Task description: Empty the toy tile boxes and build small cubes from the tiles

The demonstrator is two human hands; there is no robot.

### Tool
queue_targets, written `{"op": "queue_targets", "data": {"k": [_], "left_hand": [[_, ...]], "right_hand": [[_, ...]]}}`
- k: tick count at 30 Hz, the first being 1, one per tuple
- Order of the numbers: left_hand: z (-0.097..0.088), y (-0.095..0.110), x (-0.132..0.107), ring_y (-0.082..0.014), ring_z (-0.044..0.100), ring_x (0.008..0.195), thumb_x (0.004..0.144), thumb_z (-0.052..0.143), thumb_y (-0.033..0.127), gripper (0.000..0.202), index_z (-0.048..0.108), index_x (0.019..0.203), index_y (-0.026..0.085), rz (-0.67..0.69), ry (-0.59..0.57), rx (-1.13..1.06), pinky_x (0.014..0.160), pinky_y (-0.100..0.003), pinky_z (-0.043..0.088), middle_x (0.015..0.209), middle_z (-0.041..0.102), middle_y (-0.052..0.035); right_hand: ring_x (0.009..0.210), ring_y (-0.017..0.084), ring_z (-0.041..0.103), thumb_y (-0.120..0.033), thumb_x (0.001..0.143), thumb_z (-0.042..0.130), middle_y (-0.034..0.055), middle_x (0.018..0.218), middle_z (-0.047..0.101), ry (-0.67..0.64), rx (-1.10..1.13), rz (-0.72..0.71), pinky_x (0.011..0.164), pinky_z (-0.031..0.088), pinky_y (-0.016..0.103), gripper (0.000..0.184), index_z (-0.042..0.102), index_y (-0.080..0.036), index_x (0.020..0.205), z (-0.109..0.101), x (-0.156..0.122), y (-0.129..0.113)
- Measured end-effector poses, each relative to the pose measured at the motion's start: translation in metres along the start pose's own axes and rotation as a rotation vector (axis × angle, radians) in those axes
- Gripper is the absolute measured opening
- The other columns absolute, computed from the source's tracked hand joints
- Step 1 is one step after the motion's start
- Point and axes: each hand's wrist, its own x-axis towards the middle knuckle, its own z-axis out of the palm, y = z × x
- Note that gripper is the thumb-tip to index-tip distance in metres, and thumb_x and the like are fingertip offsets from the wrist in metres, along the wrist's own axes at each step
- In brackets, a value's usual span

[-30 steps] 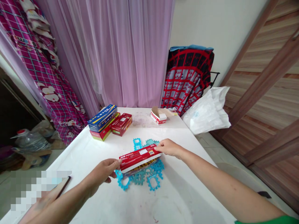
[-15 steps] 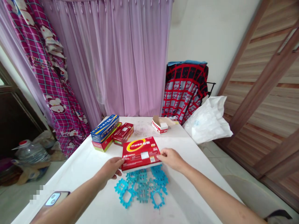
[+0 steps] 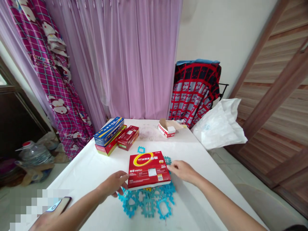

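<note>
Red box (image 3: 148, 170) with yellow oval, turquoise lattice pieces (image 3: 148, 200), white table (image 3: 101, 166), lilac curtain (image 3: 134, 57), red-black checked cloth (image 3: 193, 89).

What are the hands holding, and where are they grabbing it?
Both hands hold the red box by its short ends: the left hand at its left edge, the right hand at its right edge, above the blue plastic pieces.

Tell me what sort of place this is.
Probably a room in a home: sheer purple curtains, a cartoon-print pink cloth hanging beside them, and a white-covered table strewn with blue plastic toy tiles.
</note>
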Motion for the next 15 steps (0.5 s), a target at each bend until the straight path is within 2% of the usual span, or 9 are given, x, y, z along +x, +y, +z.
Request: {"op": "queue_targets", "data": {"k": [2,4,6,8,10,12,15], "left_hand": [[-0.012,-0.003,0.002,-0.0224,0.07,0.073,0.074,0.046,0.064,0.057,0.059,0.108,0.02,0.037,0.024,0.099,0.056,-0.03,0.05,0.09,0.074,-0.0105],[-0.021,-0.004,0.005,-0.0298,0.067,0.1,0.07,0.054,0.058,0.061,0.056,0.118,0.02,0.114,0.101,0.201,0.081,-0.042,0.053,0.111,0.07,-0.0151],[-0.026,-0.003,0.01,-0.0349,0.046,0.131,0.062,0.065,0.051,0.078,0.049,0.131,0.02,0.22,0.162,0.273,0.107,-0.049,0.036,0.14,0.052,-0.0175],[-0.027,0.002,0.016,-0.0356,0.025,0.143,0.055,0.072,0.048,0.095,0.04,0.14,0.019,0.316,0.162,0.302,0.117,-0.049,0.019,0.155,0.032,-0.0158],[-0.029,0.009,0.022,-0.0357,0.022,0.144,0.052,0.075,0.049,0.106,0.035,0.145,0.017,0.367,0.107,0.293,0.118,-0.047,0.018,0.157,0.026,-0.0157],[-0.035,0.016,0.027,-0.0346,0.032,0.14,0.053,0.076,0.049,0.105,0.036,0.145,0.019,0.362,0.004,0.251,0.112,-0.045,0.031,0.153,0.036,-0.0155],[-0.048,0.025,0.031,-0.0304,0.049,0.13,0.054,0.076,0.041,0.09,0.047,0.138,0.028,0.291,-0.162,0.141,0.094,-0.037,0.048,0.144,0.051,-0.0103]], "right_hand": [[0.08,0.018,0.063,-0.044,0.08,0.056,0.0052,0.09,0.071,0.047,-0.023,-0.06,0.069,0.045,0.027,0.028,0.068,-0.02,0.089,-0.014,0.005,0.001],[0.099,0.022,0.062,-0.041,0.072,0.066,0.0084,0.117,0.066,0.023,-0.048,-0.167,0.084,0.047,0.031,0.049,0.063,-0.021,0.116,-0.024,0.012,0.001],[0.122,0.028,0.052,-0.04,0.063,0.073,0.0116,0.139,0.052,-0.054,-0.082,-0.289,0.1,0.042,0.037,0.077,0.052,-0.021,0.134,-0.031,0.021,-0.002],[0.131,0.03,0.044,-0.044,0.06,0.076,0.0135,0.146,0.044,-0.135,-0.071,-0.315,0.106,0.038,0.039,0.091,0.045,-0.02,0.141,-0.032,0.032,-0.007],[0.121,0.029,0.054,-0.053,0.066,0.073,0.0161,0.141,0.049,-0.197,0.007,-0.178,0.098,0.045,0.038,0.089,0.043,-0.019,0.142,-0.03,0.045,-0.014],[0.097,0.025,0.066,-0.061,0.075,0.062,0.0167,0.125,0.062,-0.209,0.091,0.007,0.079,0.053,0.034,0.074,0.052,-0.018,0.134,-0.025,0.059,-0.021],[0.069,0.019,0.067,-0.065,0.079,0.056,0.0102,0.089,0.072,-0.175,0.115,0.151,0.061,0.05,0.028,0.054,0.069,-0.017,0.1,-0.017,0.078,-0.027]]}}
